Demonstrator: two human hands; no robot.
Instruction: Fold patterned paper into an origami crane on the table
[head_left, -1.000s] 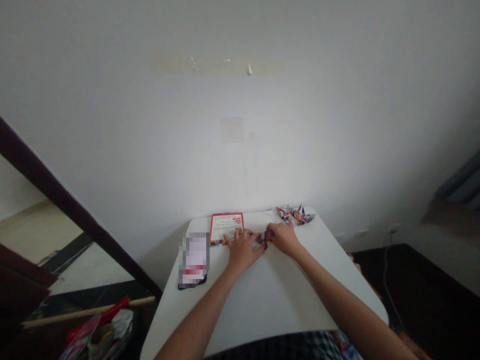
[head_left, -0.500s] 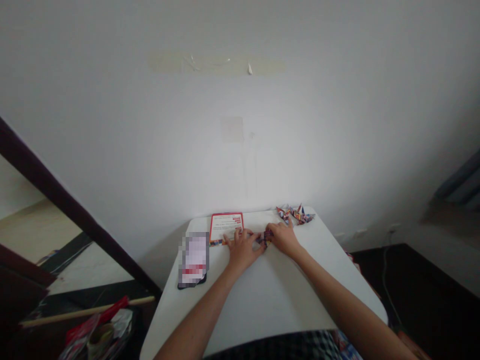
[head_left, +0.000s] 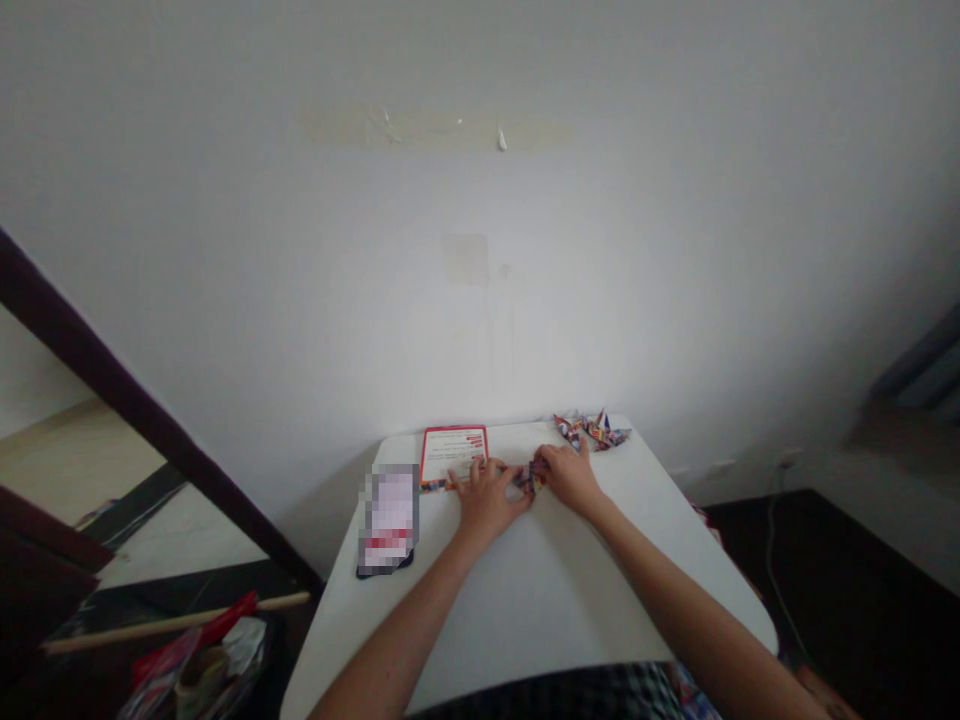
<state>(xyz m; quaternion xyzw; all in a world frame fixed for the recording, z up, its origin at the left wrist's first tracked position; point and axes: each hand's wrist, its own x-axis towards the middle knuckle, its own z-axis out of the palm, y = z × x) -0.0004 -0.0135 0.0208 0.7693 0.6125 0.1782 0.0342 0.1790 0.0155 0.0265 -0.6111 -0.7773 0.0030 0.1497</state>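
A small piece of folded, colourful printed paper (head_left: 536,479) lies on the white table between my two hands. My right hand (head_left: 568,474) pinches its right end, fingers closed. From the other side, my left hand (head_left: 486,497) holds the paper down with thumb and index finger, while its other fingers fan out over the lower right part of a red-edged printed card (head_left: 452,455). Just beyond my right hand sit folded paper pieces with pointed tips, made of similar printed paper (head_left: 600,430). My fingers partly hide the held paper, so its exact shape is unclear.
On the left of the white table (head_left: 540,610) lies a phone (head_left: 388,520), its screen blurred out. The table's far edge meets a pale wall (head_left: 600,250). Down at the lower left are a wooden stick (head_left: 172,625) and a bin with bags (head_left: 217,670).
My right fingers shift very slightly on the folded paper, and a little more of its yellowish print shows. My left hand stays in place.
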